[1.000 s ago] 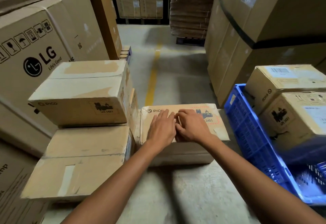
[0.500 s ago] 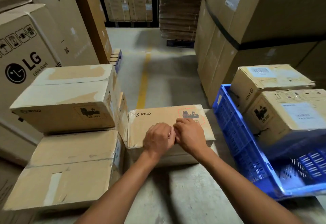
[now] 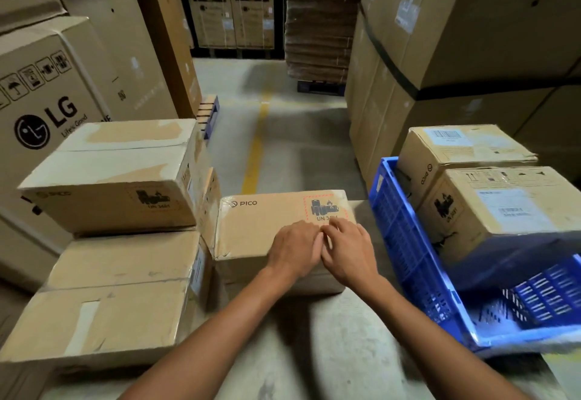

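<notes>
A closed cardboard box marked PICO (image 3: pixel 264 226) lies on the concrete floor in front of me. Both my hands rest side by side on its top near the right front corner. My left hand (image 3: pixel 295 250) has its fingers bent, with the tips down on the cardboard. My right hand (image 3: pixel 349 250) touches it thumb to thumb, and its fingertips reach the red-framed battery label (image 3: pixel 325 209). Neither hand is seen holding anything; what lies under the fingertips is hidden.
Two stacked cardboard boxes (image 3: pixel 116 179) stand directly left of the PICO box. A blue plastic crate (image 3: pixel 405 242) on the right holds two more boxes (image 3: pixel 503 211). Tall LG cartons (image 3: pixel 47 91) and strapped cartons (image 3: pixel 440 53) wall an aisle with a yellow floor line (image 3: pixel 256 144).
My hands slid from the middle of the box top towards its near edge, and the fingers went from flat to bent. The view shifted slightly.
</notes>
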Demonstrator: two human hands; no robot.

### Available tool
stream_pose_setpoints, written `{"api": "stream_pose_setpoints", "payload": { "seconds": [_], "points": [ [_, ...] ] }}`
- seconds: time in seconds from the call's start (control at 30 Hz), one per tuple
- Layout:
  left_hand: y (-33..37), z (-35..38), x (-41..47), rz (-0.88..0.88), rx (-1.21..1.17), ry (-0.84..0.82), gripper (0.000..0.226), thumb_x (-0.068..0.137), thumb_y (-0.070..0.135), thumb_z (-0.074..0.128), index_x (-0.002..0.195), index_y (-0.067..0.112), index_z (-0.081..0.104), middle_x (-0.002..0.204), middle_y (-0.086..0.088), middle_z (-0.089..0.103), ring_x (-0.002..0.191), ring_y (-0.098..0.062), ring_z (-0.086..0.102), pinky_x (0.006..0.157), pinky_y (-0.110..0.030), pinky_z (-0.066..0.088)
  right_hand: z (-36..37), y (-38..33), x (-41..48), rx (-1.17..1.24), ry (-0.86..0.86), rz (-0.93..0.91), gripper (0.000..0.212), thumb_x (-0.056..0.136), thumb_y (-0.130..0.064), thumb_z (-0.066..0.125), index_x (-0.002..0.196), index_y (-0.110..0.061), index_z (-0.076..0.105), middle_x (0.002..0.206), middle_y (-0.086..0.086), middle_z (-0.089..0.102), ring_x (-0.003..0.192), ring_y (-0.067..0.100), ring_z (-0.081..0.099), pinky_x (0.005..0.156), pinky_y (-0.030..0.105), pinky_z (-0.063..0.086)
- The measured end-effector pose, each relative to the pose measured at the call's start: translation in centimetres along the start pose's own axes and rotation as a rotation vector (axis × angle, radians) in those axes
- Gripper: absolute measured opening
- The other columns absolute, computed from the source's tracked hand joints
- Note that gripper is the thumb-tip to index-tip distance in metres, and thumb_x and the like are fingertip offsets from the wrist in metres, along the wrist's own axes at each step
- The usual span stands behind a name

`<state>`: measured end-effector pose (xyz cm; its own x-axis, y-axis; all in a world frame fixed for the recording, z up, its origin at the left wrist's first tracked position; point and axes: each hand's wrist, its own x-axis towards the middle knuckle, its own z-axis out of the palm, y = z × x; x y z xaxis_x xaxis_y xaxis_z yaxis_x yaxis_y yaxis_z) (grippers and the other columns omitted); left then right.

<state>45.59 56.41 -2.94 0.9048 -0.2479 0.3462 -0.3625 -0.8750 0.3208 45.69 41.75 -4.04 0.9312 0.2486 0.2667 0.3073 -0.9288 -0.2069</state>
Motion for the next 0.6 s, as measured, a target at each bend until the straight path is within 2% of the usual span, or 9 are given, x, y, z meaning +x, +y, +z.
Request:
{"api": "stream_pose_setpoints", "payload": {
  "seconds": [0.07, 0.13, 0.2, 0.37, 0.47, 0.6],
  "points": [
    [1.0, 0.8, 0.3, -0.024, -0.032, -0.019, 0.037, 0.089, 0.032, 0.039, 0.089, 0.015, 0.072, 0.085, -0.007, 0.070, 0.079, -0.029, 0.063, 0.068, -0.038, 0.050, 0.0, 1.0, -0.8, 0.035, 0.031, -0.013, 0.028, 0.090, -0.036, 0.054, 0.110, -0.022, 0.067, 0.115, -0.001, 0.065, 0.109, 0.020, 0.060, 0.092, 0.041, 0.049],
    [1.4, 1.3, 0.5, -0.047, 0.013, -0.052, 0.044, 0.090, 0.032, 0.035, 0.091, 0.011, 0.073, 0.089, -0.010, 0.069, 0.085, -0.031, 0.063, 0.074, -0.041, 0.051, 0.1, 1.3, -1.0, 0.027, 0.027, -0.028, 0.027, 0.090, -0.035, 0.055, 0.111, -0.022, 0.066, 0.116, 0.000, 0.065, 0.110, 0.021, 0.060, 0.096, 0.043, 0.047],
    [1.3, 1.4, 1.0, -0.053, 0.052, -0.091, 0.037, 0.094, 0.027, 0.041, 0.093, 0.008, 0.073, 0.092, -0.012, 0.068, 0.090, -0.032, 0.061, 0.078, -0.042, 0.049, 0.0, 1.3, -0.4, -0.025, -0.023, -0.029, 0.026, 0.091, -0.038, 0.051, 0.108, -0.023, 0.064, 0.114, -0.001, 0.063, 0.108, 0.022, 0.059, 0.097, 0.043, 0.045],
    [0.0, 0.6, 3.2, -0.076, 0.028, -0.078, 0.029, 0.098, 0.023, 0.044, 0.099, 0.010, 0.069, 0.104, -0.011, 0.069, 0.099, -0.030, 0.060, 0.084, -0.042, 0.048, -1.2, 1.0, 3.7, -0.062, -0.155, -0.004, 0.034, 0.095, -0.047, 0.048, 0.114, -0.021, 0.059, 0.115, 0.004, 0.056, 0.106, 0.024, 0.053, 0.087, 0.044, 0.048],
    [-0.9, 1.3, 3.7, -0.129, 0.047, -0.072, 0.029, 0.099, 0.024, 0.043, 0.101, 0.011, 0.068, 0.106, -0.009, 0.067, 0.101, -0.029, 0.059, 0.089, -0.042, 0.046, -0.4, 1.0, 4.7, -0.067, -0.145, -0.004, 0.034, 0.098, -0.047, 0.042, 0.108, -0.021, 0.060, 0.113, 0.005, 0.056, 0.103, 0.024, 0.052, 0.082, 0.043, 0.049],
    [-1.3, 1.2, 4.2, -0.110, 0.043, -0.121, 0.023, 0.098, 0.022, 0.043, 0.098, 0.012, 0.065, 0.102, -0.005, 0.065, 0.101, -0.027, 0.057, 0.088, -0.043, 0.046, 0.7, 1.9, 4.8, -0.079, -0.092, -0.030, 0.036, 0.097, -0.050, 0.041, 0.112, -0.022, 0.058, 0.114, 0.002, 0.055, 0.104, 0.022, 0.049, 0.082, 0.040, 0.045]
  ]
}}
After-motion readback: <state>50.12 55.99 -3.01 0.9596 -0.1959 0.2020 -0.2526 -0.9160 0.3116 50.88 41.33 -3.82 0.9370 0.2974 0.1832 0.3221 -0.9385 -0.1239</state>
